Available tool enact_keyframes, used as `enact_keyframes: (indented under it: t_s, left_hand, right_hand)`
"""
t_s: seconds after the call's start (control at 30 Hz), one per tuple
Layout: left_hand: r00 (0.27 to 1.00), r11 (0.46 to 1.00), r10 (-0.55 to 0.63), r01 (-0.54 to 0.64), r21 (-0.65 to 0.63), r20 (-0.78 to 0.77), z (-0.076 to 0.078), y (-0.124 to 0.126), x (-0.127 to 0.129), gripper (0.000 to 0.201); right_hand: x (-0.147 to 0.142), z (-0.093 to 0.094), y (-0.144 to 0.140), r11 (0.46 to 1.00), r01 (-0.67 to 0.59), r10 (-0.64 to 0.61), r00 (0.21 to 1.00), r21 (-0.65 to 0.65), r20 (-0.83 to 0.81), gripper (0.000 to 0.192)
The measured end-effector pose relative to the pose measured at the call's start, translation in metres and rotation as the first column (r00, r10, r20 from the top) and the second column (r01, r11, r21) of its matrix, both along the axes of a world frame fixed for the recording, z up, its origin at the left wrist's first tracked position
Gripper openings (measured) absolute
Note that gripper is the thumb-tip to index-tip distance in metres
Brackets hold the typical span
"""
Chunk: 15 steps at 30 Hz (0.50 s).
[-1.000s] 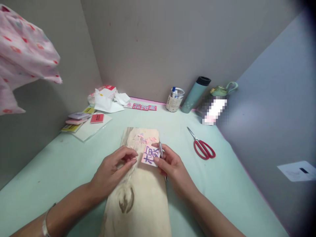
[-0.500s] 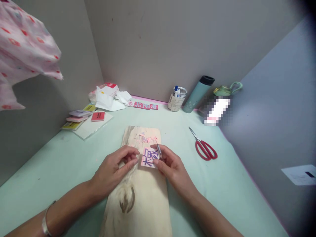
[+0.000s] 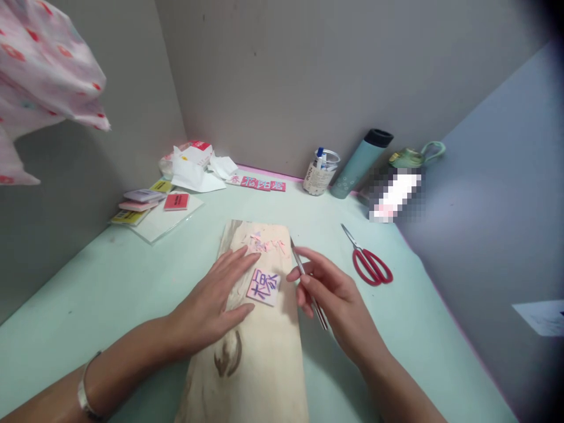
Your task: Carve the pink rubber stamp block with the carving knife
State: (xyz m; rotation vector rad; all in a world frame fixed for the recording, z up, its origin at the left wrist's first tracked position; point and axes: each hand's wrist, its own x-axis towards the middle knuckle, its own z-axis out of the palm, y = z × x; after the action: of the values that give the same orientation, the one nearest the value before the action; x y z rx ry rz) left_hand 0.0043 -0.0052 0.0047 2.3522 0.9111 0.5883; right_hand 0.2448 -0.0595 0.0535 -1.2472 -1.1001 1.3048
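The wooden board (image 3: 275, 358) runs away from the person, and the square tile (image 3: 264, 286) with a purple character lies flat on it, past the dark knot. The left hand (image 3: 215, 301) reaches over the board's left edge, palm down and empty, its fingers extended and slightly spread toward the board's far end; the thumb stretches out separately, so fingers and thumb bracket the tile's left side. Whether any fingertip touches the tile cannot be told. The left forearm, wearing a bracelet (image 3: 83, 389), comes in from the board's near left. The right hand (image 3: 332, 294) hovers at the board's right edge, pinching a slim metal tool (image 3: 319, 314) between thumb and index finger, the other fingers curled beneath. The tool slants, one end at the board's far right edge, the other toward the person, right of the board. Pinkish shavings (image 3: 259, 244) lie on the board's far end, and red-handled scissors (image 3: 373, 267) rest well to its right.
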Motion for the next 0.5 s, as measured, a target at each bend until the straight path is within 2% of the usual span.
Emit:
enact_keyframes:
  t_s: [0.07, 0.17, 0.27, 0.4, 0.47, 0.5]
  left_hand:
    - [0.999, 0.998, -0.031, 0.032, 0.059, -0.011, -0.004, 0.001, 0.0, 0.062]
    - [0.999, 0.991, -0.047, 0.045, 0.126, 0.011, -0.006, 0.002, 0.0, 0.057]
    - [0.999, 0.99, -0.037, 0.034, 0.14, 0.024, -0.006, 0.002, 0.002, 0.059]
    - [0.999, 0.991, -0.015, 0.011, 0.132, 0.035, -0.007, 0.002, 0.004, 0.062]
    - [0.999, 0.992, -0.001, -0.003, 0.128, 0.034, -0.007, 0.001, 0.005, 0.063]
    - [1.0, 0.992, 0.002, -0.006, 0.128, 0.031, -0.006, 0.001, 0.005, 0.064]
  right_hand:
    - [0.001, 0.002, -0.005, 0.999, -0.035, 0.032, 0.994, -0.036, -0.104, 0.027]
    - [0.003, 0.003, -0.012, 0.998, -0.043, 0.027, 0.965, -0.055, -0.261, 0.026]
    - [0.004, 0.001, -0.016, 1.0, -0.02, 0.021, 0.959, 0.005, -0.282, 0.026]
    - [0.0, -0.01, -0.026, 0.996, 0.008, -0.002, 0.997, 0.094, -0.074, 0.022]
    - [-0.001, -0.015, -0.032, 0.988, 0.004, -0.026, 0.99, 0.156, 0.139, 0.013]
    - [-0.001, -0.017, -0.035, 0.979, -0.013, -0.04, 0.967, 0.206, 0.251, 0.016]
